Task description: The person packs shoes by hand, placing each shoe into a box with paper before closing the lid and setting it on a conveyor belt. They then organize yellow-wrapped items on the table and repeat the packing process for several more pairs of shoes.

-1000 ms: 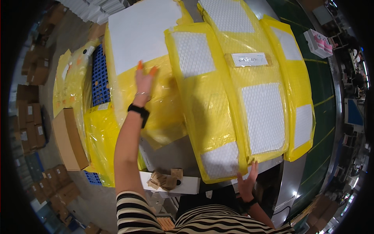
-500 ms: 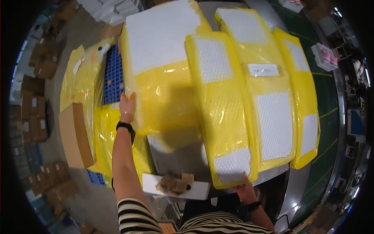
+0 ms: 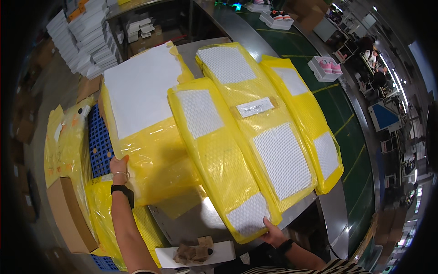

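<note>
Several long yellow plastic-wrapped bundles with white padded patches lie side by side on a grey metal table (image 3: 191, 219). My left hand (image 3: 118, 165) grips the near left edge of the leftmost bundle (image 3: 146, 114), which has a large white sheet on top. My right hand (image 3: 272, 234) holds the near end of the second bundle (image 3: 214, 155), which overhangs the table's front edge. A third bundle (image 3: 255, 114) with a white label and a fourth bundle (image 3: 310, 123) lie to the right.
A blue plastic crate (image 3: 98, 146) lined with yellow plastic stands left of the table. A cardboard box (image 3: 68, 219) sits at lower left. Stacks of white boxes (image 3: 86, 36) rise at the back left. A white tray (image 3: 196, 253) with brown pieces lies near me.
My left hand has slid from the top of the leftmost bundle down to its near left edge. My right hand stays at the second bundle's near end. The view has tilted.
</note>
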A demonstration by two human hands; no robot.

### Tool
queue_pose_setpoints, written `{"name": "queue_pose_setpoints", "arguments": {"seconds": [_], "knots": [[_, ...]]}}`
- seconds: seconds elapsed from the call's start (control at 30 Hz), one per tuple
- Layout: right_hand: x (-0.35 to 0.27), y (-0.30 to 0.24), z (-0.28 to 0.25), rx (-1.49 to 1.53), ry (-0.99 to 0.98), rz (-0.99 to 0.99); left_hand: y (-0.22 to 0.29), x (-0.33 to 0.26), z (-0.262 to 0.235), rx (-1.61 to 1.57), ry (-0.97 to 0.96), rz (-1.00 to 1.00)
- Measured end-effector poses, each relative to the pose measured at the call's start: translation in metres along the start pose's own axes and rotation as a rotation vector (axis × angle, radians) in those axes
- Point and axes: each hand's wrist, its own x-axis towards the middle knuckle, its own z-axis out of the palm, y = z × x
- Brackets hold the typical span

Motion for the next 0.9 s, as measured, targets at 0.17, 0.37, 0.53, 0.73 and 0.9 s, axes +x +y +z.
{"name": "queue_pose_setpoints", "arguments": {"seconds": [0.17,0.37,0.53,0.73,0.9], "knots": [[0.013,0.011,-0.03,-0.573,-0.099,-0.268,0.003,-0.013,-0.004,-0.049,0.13,0.194],[0.003,-0.019,0.004,-0.228,-0.049,-0.208,0.003,-0.024,0.005,0.54,0.277,0.003],[0.021,-0.014,0.005,-0.198,0.11,-0.17,-0.01,-0.037,-0.03,0.267,0.25,0.017],[0.013,-0.02,-0.008,-0.252,0.092,-0.185,-0.008,-0.25,-0.012,0.527,0.063,0.403],[0.001,-0.023,-0.024,-0.353,-0.01,-0.039,-0.054,-0.441,-0.001,0.532,0.088,0.233]]}}
